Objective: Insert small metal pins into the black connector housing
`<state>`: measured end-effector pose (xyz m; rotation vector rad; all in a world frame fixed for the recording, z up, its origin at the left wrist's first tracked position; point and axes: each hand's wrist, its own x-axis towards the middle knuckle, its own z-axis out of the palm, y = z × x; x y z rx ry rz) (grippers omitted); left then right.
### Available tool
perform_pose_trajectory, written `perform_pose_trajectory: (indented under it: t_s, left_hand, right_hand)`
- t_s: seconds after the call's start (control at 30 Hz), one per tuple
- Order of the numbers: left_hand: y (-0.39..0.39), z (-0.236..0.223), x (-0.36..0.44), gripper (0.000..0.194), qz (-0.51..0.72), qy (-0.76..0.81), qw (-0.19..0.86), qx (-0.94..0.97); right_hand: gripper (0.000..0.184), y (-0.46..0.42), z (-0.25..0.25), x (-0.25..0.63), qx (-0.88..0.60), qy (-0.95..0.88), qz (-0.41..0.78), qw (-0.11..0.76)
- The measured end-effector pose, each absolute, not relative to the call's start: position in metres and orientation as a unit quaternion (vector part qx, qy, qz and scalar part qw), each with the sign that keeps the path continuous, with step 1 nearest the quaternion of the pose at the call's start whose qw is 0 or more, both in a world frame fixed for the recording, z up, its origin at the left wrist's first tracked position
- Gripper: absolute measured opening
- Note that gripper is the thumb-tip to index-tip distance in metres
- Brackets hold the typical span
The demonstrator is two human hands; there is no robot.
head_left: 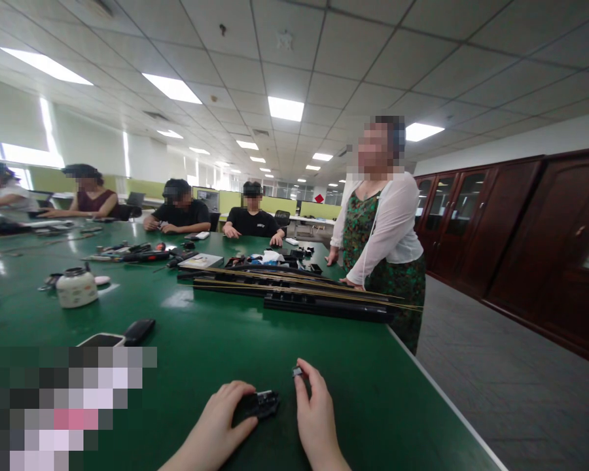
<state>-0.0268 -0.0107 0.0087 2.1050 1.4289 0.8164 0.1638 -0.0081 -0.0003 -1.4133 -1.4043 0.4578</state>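
Note:
My left hand is curled around the near end of a small black plastic part, its thumb and fingers on either side. The part shows a lighter strip on top and sits low over the green table; whether it rests there I cannot tell. To its right, my right hand is raised, with a small grey piece pinched between thumb and fingertip. The two pieces are apart.
Long black rails with thin brass-coloured rods lie across the table ahead. Hand tools, a white jar and a phone are to the left. A person leans on the right edge; several others sit farther off.

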Motion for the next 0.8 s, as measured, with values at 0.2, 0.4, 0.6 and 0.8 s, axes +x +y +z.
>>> perform_pose_trajectory:
  t_s: [0.2,0.4,0.6,0.8]
  left_hand:
    - [-0.0091,0.0078,-0.0267,0.029,0.300,0.523,0.236,0.762]
    - [-0.0090,0.0073,-0.0269,0.029,0.302,0.524,0.237,0.761]
    - [-0.0082,0.0031,-0.0281,0.028,0.323,0.519,0.232,0.756]
    - [-0.0054,0.0023,-0.0285,0.029,0.315,0.515,0.241,0.760]
  right_hand:
    - [0.036,-0.0054,-0.0049,0.1646,-0.582,-0.575,0.190,0.543]
    - [0.034,-0.0074,-0.0031,0.1642,-0.569,-0.575,0.175,0.561]
    - [0.032,-0.0082,-0.0017,0.1634,-0.581,-0.580,0.188,0.539]
    - [0.029,-0.0104,0.0001,0.1616,-0.593,-0.588,0.199,0.512]
